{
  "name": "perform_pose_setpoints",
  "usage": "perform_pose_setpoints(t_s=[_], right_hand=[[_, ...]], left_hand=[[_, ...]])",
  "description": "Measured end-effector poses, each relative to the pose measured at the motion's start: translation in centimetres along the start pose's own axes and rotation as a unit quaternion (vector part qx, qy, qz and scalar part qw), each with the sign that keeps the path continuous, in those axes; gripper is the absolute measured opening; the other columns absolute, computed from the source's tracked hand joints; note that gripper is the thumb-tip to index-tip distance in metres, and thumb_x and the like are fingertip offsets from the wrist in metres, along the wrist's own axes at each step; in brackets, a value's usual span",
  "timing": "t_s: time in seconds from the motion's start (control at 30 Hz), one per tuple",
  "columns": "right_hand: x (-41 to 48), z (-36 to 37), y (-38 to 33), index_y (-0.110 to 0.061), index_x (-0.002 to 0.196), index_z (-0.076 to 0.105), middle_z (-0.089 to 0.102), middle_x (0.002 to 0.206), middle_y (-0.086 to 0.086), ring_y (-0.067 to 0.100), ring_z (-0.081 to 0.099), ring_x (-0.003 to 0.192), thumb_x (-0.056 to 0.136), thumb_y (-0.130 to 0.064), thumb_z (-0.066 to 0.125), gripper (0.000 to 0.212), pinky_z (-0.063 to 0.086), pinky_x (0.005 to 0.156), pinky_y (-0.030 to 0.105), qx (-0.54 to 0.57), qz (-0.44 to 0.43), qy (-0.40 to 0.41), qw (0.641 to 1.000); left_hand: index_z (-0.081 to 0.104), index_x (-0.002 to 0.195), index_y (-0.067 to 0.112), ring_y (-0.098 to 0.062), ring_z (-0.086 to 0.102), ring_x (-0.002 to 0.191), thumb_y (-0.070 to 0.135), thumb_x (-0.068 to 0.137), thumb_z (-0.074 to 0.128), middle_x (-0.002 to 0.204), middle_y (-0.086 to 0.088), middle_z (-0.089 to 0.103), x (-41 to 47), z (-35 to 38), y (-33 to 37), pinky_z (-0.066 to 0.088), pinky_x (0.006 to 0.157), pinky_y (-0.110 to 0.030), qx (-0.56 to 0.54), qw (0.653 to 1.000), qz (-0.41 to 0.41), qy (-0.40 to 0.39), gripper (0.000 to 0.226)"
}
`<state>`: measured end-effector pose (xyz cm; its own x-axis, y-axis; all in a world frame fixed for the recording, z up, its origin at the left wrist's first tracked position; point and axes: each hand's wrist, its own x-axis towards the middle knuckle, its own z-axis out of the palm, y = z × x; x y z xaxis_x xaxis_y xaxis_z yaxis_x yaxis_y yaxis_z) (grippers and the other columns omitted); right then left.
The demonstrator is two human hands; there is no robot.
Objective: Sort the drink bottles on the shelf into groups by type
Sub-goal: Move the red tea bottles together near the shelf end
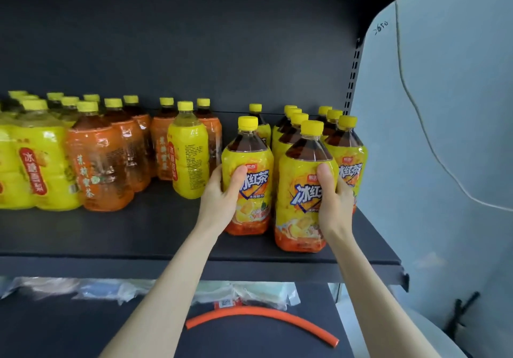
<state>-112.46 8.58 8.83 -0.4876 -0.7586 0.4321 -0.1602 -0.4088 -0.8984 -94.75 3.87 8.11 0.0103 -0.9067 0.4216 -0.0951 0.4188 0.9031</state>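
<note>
My left hand (pixel 222 194) grips an iced black tea bottle (pixel 249 163) with a yellow label and yellow cap, standing on the dark shelf (pixel 138 235). My right hand (pixel 333 194) grips a second iced black tea bottle (pixel 299 191) just to its right, nearer the front edge. Behind them stand several more of the same bottles (pixel 347 147). At the left are several orange-labelled tea bottles (pixel 102 163) and yellow pear drink bottles (pixel 36 169). One yellow pear drink bottle (pixel 188 152) stands alone among the orange ones.
The shelf's right end meets a pale wall (pixel 444 135). A slotted upright (pixel 352 77) runs up the back right corner. On the lower shelf lie an orange tube (pixel 261 313) and clear plastic bags (pixel 83 288).
</note>
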Motion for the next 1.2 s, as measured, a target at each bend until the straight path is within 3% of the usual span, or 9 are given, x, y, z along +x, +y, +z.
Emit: perform_pose_setpoints(t_s=[0.17, 0.27, 0.37, 0.67, 0.8, 0.93, 1.07, 1.2], right_hand=[[0.2, 0.2, 0.4, -0.018, 0.088, 0.066, 0.073, 0.088, -0.001, 0.015, 0.068, 0.087, 0.07, -0.069, 0.048, 0.057, 0.052, 0.077, 0.027, 0.012, -0.027, 0.014, 0.999], [0.3, 0.5, 0.6, -0.021, 0.088, 0.065, 0.073, 0.088, -0.002, 0.013, 0.069, 0.085, 0.071, -0.068, 0.049, 0.053, 0.052, 0.072, 0.02, 0.016, -0.033, 0.017, 0.999], [0.4, 0.9, 0.6, -0.024, 0.092, 0.065, 0.073, 0.092, -0.003, 0.012, 0.069, 0.088, 0.07, -0.068, 0.05, 0.051, 0.053, 0.075, 0.023, 0.024, -0.029, 0.019, 0.999], [0.7, 1.4, 0.8, -0.029, 0.097, 0.064, 0.073, 0.095, -0.004, 0.012, 0.07, 0.09, 0.069, -0.066, 0.052, 0.048, 0.055, 0.073, 0.021, 0.04, -0.035, 0.027, 0.998], [0.8, 1.6, 1.0, -0.037, 0.095, 0.065, 0.074, 0.098, 0.001, 0.019, 0.07, 0.094, 0.072, -0.064, 0.054, 0.038, 0.056, 0.082, 0.038, 0.053, -0.038, 0.024, 0.998], [1.0, 1.6, 1.4, -0.032, 0.101, 0.065, 0.073, 0.101, 0.006, 0.023, 0.07, 0.095, 0.071, -0.065, 0.054, 0.046, 0.055, 0.086, 0.048, 0.058, -0.032, 0.02, 0.998], [1.1, 1.5, 1.6, -0.024, 0.104, 0.064, 0.073, 0.101, 0.006, 0.023, 0.07, 0.094, 0.072, -0.065, 0.054, 0.053, 0.056, 0.085, 0.046, 0.055, -0.031, 0.021, 0.998], [1.1, 1.5, 1.8, -0.026, 0.103, 0.064, 0.073, 0.099, 0.005, 0.021, 0.071, 0.092, 0.071, -0.065, 0.053, 0.051, 0.058, 0.079, 0.038, 0.056, -0.035, 0.018, 0.998]], left_hand=[[0.048, 0.131, 0.023, -0.009, 0.056, 0.103, 0.051, 0.088, 0.05, 0.114, 0.007, 0.059, 2.3, 1.3, -1.0, 0.046, 0.075, -0.017, -0.004, 0.999, -0.024, 0.029, 0.052], [0.046, 0.133, 0.021, -0.013, 0.055, 0.108, 0.052, 0.088, 0.051, 0.119, 0.003, 0.059, 3.7, 1.8, -1.7, 0.048, 0.084, -0.026, 0.001, 0.999, -0.026, 0.035, 0.055], [0.045, 0.134, 0.02, -0.018, 0.056, 0.114, 0.054, 0.087, 0.051, 0.126, -0.001, 0.059, 5.3, 1.9, -2.5, 0.049, 0.092, -0.034, 0.001, 0.999, -0.032, 0.034, 0.058], [0.043, 0.137, 0.02, -0.019, 0.055, 0.114, 0.051, 0.091, 0.049, 0.127, -0.003, 0.058, 8.8, 2.8, -4.3, 0.048, 0.092, -0.033, -0.022, 0.999, -0.034, 0.007, 0.056], [0.039, 0.14, 0.016, -0.022, 0.054, 0.117, 0.049, 0.093, 0.045, 0.13, -0.006, 0.056, 10.1, 3.6, -4.8, 0.046, 0.094, -0.034, -0.021, 0.999, -0.028, -0.01, 0.057], [0.036, 0.14, 0.015, -0.022, 0.054, 0.118, 0.045, 0.094, 0.044, 0.13, -0.007, 0.055, 10.9, 4.1, -5.3, 0.046, 0.098, -0.04, -0.055, 0.998, -0.026, -0.016, 0.056], [0.032, 0.143, 0.014, -0.017, 0.053, 0.113, 0.043, 0.096, 0.043, 0.131, -0.006, 0.053, 11.1, 4.2, -5.4, 0.046, 0.088, -0.029, -0.078, 0.996, -0.029, -0.024, 0.056], [0.028, 0.144, 0.013, -0.014, 0.051, 0.111, 0.04, 0.097, 0.041, 0.13, -0.005, 0.051, 10.8, 4.5, -5.0, 0.044, 0.086, -0.027, -0.089, 0.995, -0.031, -0.016, 0.056]])
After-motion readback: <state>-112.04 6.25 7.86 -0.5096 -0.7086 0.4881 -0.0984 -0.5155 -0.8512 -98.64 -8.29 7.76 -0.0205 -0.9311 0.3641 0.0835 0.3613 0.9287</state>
